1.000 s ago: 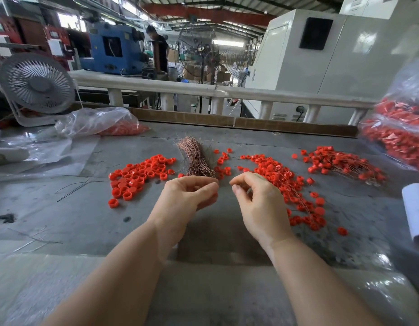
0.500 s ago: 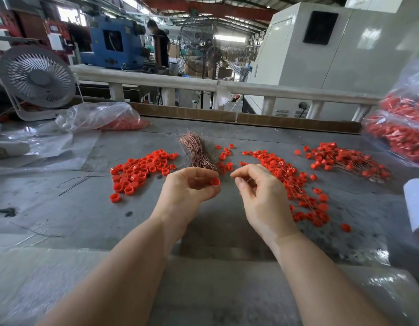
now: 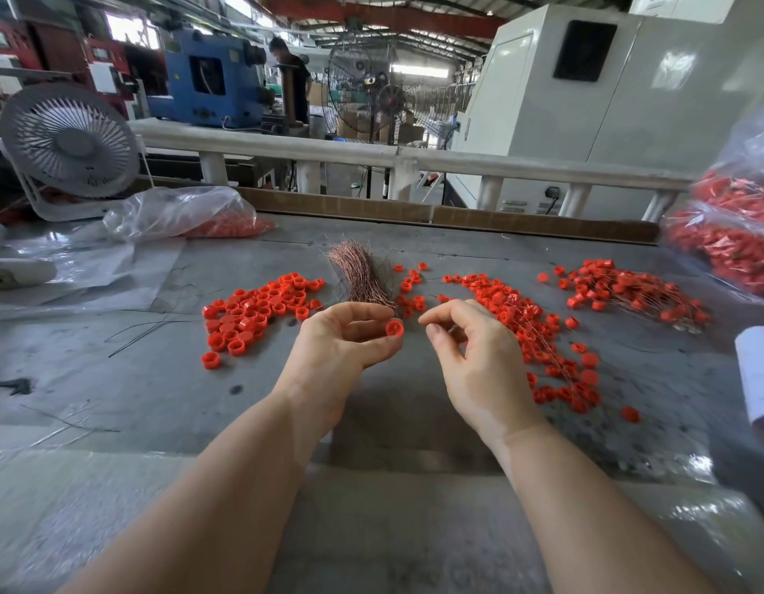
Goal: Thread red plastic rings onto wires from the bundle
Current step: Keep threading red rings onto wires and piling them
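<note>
Left hand (image 3: 346, 340) pinches a light, rigid ring (image 3: 394, 328) by its rim; right hand (image 3: 474, 349) pinches a thin, springy wire (image 3: 453, 329) near its tip.

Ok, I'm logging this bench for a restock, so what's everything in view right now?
loose red rings: one pile, red, table left of the bundle
wire bundle: one, copper-coloured, table centre, beyond the hands
threaded rings: one spread, red on thin wires, right of the hands
far ring pile: one, red with wires, far right
bags of red parts: two, clear plastic, one at the right edge, one far left
desk fan: one, white, back left
stray wires: a few, dark, left of the loose rings
table: one, grey
left hand: pinches one red ring
right hand: fingers curled, pinching a thin wire
</note>
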Available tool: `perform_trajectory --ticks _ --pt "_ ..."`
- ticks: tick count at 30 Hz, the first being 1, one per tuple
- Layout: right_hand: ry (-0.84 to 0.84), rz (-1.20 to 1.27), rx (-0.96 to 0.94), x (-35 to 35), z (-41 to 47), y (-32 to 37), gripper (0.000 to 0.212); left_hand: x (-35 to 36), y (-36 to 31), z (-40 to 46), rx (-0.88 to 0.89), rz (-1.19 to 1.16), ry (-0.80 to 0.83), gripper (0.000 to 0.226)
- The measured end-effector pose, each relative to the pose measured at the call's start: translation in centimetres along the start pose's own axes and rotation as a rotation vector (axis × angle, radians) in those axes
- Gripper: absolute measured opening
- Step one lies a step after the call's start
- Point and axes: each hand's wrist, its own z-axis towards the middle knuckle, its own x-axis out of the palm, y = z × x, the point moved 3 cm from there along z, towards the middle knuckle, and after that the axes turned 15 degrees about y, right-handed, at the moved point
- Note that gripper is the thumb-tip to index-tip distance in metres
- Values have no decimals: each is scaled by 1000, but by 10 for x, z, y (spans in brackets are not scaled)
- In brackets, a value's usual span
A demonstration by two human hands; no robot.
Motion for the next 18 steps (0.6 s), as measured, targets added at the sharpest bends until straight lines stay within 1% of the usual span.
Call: perform_trajectory --ticks 8,18 --pt "3 2 11 0 0 0 10 1 -2 -2 -9 -9 0 28" --pt "8 3 21 -1 0 0 10 3 -4 -2 -7 -32 -4 22"
